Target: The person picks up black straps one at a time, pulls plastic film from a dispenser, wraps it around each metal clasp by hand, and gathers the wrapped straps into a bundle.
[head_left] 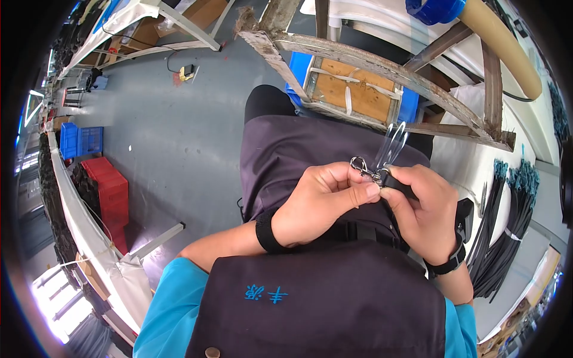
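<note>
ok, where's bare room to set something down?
Grey floor, between the red crate and the apron. Crowded: picture right, with dark cord bundles; also between left hand and right hand, around the metal clasp.

The person wears a dark purplish apron with blue lettering and a round button, turquoise sleeves (short ones), a black left wristband and a black strap on the right wrist.
</note>
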Demonstrator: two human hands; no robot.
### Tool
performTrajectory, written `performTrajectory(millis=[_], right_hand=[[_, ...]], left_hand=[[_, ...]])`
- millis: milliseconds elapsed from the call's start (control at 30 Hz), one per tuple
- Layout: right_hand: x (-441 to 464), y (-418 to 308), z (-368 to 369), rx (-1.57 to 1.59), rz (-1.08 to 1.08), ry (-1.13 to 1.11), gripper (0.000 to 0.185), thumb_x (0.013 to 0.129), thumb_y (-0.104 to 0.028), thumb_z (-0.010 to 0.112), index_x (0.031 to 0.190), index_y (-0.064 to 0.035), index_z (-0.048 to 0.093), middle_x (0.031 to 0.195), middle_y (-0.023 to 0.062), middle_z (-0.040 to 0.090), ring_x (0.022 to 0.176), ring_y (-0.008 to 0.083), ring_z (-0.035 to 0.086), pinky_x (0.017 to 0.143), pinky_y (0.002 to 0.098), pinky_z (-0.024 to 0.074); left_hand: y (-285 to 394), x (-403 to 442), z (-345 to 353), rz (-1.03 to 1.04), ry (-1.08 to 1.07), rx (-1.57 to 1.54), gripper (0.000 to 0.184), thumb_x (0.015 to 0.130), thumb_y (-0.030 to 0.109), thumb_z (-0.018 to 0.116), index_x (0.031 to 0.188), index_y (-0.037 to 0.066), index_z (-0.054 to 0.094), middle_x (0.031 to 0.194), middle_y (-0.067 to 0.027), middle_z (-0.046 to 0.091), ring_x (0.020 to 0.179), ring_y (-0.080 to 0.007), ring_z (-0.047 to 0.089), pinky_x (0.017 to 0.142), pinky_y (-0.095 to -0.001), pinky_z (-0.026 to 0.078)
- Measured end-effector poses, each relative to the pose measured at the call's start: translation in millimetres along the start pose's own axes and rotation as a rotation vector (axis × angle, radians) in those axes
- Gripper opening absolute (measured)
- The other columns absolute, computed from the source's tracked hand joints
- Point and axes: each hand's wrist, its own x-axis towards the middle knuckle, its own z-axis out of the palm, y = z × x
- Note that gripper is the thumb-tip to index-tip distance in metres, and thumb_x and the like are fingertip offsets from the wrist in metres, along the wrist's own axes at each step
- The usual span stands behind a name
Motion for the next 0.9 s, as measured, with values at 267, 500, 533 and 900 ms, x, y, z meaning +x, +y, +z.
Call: performTrajectory(millis=[267,500,533,900], right_hand=[[0,14,5,1.016,0.652,-0.170,0.011,0.091,-0.012,0.060,0.091,-0.0002,0.061,0.076,0.0039,0.063,0.064,0.0052,0.052,0.058,0.0193,0.0411],[-2,22,4,1.374,0.839,-0.194,0.017,0.091,-0.019,0.060,0.082,-0.0055,0.058,0.061,-0.0028,0.050,0.047,0.0015,0.031,0.043,0.0202,0.0204],[-3,22,5,1.379,0.844,-0.187,0.017,0.091,-0.019,0.060,0.082,-0.0055,0.058,0.061,-0.0028,0.050,0.047,0.0015,0.031,0.043,0.0202,0.0204],[-10,9,17,1.042,0.624,-0.018,0.007,0.090,-0.008,0.060,0.088,-0.0016,0.058,0.073,-0.0004,0.060,0.066,0.0024,0.052,0.058,0.0183,0.0409]], left_hand=[[1,1,2,-0.021,-0.022,0.068,0.013,0.086,0.007,0.065,0.098,0.001,0.063,0.092,-0.0055,0.066,0.087,-0.0131,0.063,0.081,-0.0276,0.051],[8,2,-23,1.103,-0.018,1.269,0.038,0.055,0.013,0.087,0.084,0.009,0.062,0.079,-0.0021,0.060,0.067,-0.0198,0.055,0.067,-0.0328,0.042],[9,6,-24,1.237,0.066,1.342,0.038,0.053,0.011,0.086,0.082,0.011,0.062,0.080,-0.0003,0.056,0.071,-0.0188,0.052,0.066,-0.0334,0.040],[21,25,-3,1.269,-0.033,1.330,0.024,0.054,0.013,0.079,0.075,0.016,0.071,0.094,0.0001,0.054,0.087,-0.0211,0.049,0.071,-0.0334,0.041]])
